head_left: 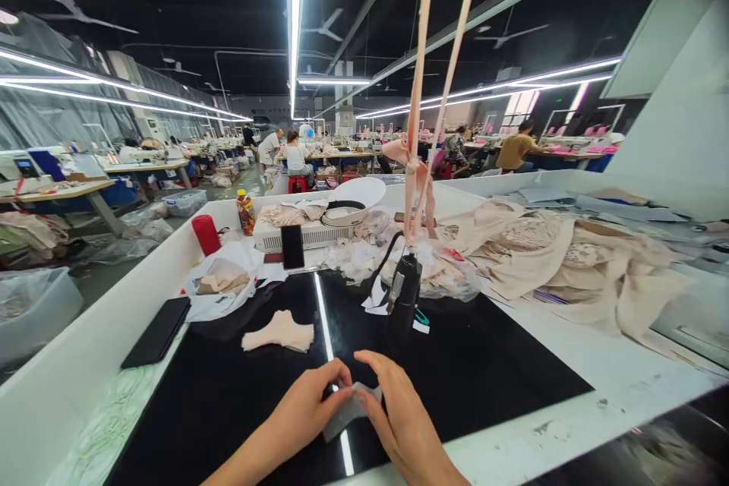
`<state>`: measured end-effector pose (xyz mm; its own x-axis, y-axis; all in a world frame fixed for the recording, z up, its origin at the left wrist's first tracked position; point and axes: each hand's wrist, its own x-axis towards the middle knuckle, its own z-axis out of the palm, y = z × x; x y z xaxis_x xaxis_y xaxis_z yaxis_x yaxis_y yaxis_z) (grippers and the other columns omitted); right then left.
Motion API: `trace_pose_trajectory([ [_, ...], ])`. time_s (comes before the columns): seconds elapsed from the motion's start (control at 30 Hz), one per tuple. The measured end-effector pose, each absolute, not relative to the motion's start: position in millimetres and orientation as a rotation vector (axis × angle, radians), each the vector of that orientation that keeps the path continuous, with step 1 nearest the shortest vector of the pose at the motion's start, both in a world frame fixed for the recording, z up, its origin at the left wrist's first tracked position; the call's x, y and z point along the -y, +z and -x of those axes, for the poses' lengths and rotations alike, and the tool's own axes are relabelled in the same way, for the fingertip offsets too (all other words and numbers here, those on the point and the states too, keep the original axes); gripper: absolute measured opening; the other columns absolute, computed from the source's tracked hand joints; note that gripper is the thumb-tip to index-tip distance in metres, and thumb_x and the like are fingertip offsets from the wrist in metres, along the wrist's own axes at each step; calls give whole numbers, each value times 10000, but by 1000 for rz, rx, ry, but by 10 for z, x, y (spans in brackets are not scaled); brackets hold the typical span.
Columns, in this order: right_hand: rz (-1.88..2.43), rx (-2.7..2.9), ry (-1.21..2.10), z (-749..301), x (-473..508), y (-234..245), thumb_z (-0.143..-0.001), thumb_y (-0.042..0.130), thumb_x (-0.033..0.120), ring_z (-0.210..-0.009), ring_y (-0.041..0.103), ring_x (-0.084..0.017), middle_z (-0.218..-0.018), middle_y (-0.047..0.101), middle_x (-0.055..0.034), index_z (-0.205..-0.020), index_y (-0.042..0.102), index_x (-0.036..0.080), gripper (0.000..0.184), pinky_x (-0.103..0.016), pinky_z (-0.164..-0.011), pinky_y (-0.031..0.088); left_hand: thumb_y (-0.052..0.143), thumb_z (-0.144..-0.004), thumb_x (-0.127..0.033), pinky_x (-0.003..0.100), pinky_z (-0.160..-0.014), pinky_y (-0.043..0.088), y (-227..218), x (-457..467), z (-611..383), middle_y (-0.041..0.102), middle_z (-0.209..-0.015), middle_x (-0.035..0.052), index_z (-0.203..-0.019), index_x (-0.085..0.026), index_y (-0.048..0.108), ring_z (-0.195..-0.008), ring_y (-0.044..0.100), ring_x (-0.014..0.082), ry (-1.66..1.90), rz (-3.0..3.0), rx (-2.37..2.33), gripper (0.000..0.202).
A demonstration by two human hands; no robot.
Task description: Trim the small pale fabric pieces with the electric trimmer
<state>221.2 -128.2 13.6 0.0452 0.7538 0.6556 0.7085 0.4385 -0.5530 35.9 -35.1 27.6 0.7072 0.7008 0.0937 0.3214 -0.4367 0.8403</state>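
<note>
My left hand (307,404) and my right hand (402,414) meet low in the middle of the view over a black glossy worktop (228,387). Both pinch one small grey piece of fabric (348,408) between thumbs and fingers, left hand on its left edge, right hand on its right edge. A small stack of beige fabric pieces (280,332) lies on the black surface just beyond my left hand. A black tool (403,296) hangs from beige straps (424,114) right behind my hands.
A black phone (156,332) lies on the left white rim, another phone (292,247) stands upright further back. A red cylinder (206,234), a bottle (245,213), white bags and heaped beige cloth (569,258) crowd the far side. Other workers sit at distant tables.
</note>
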Motion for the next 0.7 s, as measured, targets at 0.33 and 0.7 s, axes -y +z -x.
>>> trace_pose_trajectory([
  [0.33, 1154, 1628, 528, -1636, 618, 133, -1005, 524, 318, -766, 671, -178, -841, 681, 1, -921, 645, 248, 163, -256, -713, 527, 635, -854, -476, 237, -589, 398, 389, -66, 294, 570, -754, -39, -1197, -194, 551, -607, 526, 119, 768, -1753, -899, 453],
  [0.7, 1457, 1658, 388, -1251, -187, 316, -986, 495, 314, -796, 688, -209, -919, 722, 0, -995, 664, 278, 173, -291, -664, 447, 600, -871, -339, 291, -712, 453, 242, -855, 493, 631, -817, -22, -1183, -214, 593, -725, 596, 172, 966, -1927, -1165, 337],
])
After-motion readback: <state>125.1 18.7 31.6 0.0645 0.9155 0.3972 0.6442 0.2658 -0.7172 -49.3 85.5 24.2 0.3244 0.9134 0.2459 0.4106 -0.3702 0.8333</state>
